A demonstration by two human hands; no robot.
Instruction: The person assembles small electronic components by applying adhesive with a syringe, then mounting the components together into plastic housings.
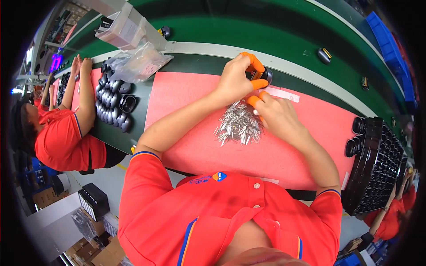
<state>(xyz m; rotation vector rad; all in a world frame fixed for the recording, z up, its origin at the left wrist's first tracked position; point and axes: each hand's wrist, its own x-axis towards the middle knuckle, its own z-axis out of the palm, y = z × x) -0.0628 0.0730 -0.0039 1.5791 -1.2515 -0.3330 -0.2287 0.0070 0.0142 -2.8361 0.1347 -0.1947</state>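
Observation:
My left hand [239,76], with orange finger cots on its fingertips, is closed around a dark rounded plastic housing [268,77] at the far edge of the pink mat [191,133]. Close below it, my right hand [280,116] also wears orange finger cots. Its fingers are bent together in a pinch by the left thumb; what they hold, if anything, is too small to make out. Beside the right fingertips, a loose pile of thin silvery metal pins [239,125] lies on the mat.
Rows of dark housings [113,99] stand to the left, near a clear plastic bag [140,64] and a bin [126,31]. Black trays of parts [377,164] are stacked at right. A green conveyor [275,35] carrying a housing [324,55] runs beyond a metal rail. A co-worker [62,133] sits left.

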